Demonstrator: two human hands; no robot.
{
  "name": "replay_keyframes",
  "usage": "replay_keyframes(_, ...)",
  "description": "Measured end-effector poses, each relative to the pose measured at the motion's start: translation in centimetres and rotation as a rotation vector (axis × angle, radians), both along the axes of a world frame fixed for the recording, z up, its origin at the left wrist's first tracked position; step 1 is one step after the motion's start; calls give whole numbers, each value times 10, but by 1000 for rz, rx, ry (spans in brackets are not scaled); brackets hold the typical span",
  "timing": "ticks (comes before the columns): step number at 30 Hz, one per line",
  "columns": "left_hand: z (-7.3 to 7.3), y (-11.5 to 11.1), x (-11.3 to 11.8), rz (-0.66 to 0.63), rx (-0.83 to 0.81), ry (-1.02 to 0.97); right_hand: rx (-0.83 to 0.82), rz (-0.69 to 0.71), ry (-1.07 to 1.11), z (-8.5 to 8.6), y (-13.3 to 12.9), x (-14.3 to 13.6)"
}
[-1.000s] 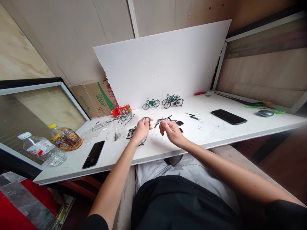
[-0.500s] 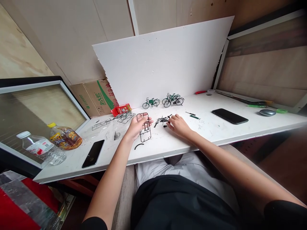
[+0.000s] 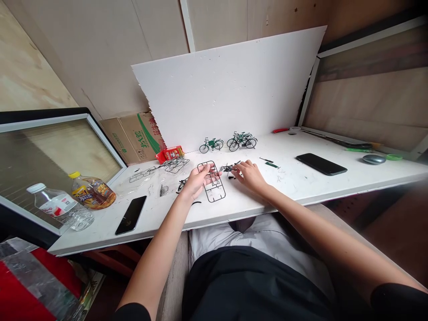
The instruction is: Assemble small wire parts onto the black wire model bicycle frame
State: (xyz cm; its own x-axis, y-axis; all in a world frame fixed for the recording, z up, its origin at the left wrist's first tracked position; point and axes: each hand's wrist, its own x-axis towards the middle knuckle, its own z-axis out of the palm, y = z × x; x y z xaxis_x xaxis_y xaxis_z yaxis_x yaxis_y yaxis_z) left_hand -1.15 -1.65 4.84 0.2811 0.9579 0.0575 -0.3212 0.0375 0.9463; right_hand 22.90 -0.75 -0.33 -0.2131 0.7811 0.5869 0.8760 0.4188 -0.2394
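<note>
My left hand (image 3: 196, 182) grips a thin black plastic parts frame (image 3: 222, 185), tilted above the table with the thumb on its upper part. To its right, my right hand (image 3: 250, 176) has bent fingers down at a small heap of black model parts (image 3: 226, 168). Its fingertips are too small to show what they pinch. A curved black strip (image 3: 196, 203) lies below my left hand, partly behind the wrist. Another dark part (image 3: 181, 185) shows just left of that wrist.
Model bicycles (image 3: 211, 144) stand against a white board (image 3: 227, 89). More parts frames (image 3: 177, 165) lie left, by a red packet (image 3: 170, 154). Phones (image 3: 131, 215) (image 3: 321, 163) lie at both sides, bottles (image 3: 92, 191) at left, a mouse (image 3: 373, 159) at right.
My left hand has moved right with the parts frame, which has turned and now slants toward my right hand. A dark part left of the wrist has come into view. My right hand has barely moved.
</note>
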Motion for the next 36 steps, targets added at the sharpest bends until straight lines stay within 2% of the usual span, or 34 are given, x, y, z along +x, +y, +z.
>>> replay_keyframes(4,-4,1,2,0,-5,-1,122,241,277,19,-16,-17)
replay_keyframes(7,-6,1,5,27,9,-16,173,329,322,27,-28,-28)
replay_keyframes(10,-7,-2,11,73,14,-34,190,335,310,27,-35,-35)
replay_keyframes(15,-5,-11,19,108,36,-55,190,257,326,22,-36,-38)
replay_keyframes(23,-6,-12,17,124,3,8,130,355,354,33,-32,-25)
replay_keyframes(28,-5,-18,21,138,22,31,140,313,403,32,-36,-28)
replay_keyframes(33,-1,-22,24,123,72,47,128,286,511,37,-40,-31)
replay_keyframes(36,-1,-21,23,115,129,62,39,291,651,43,-41,-32)
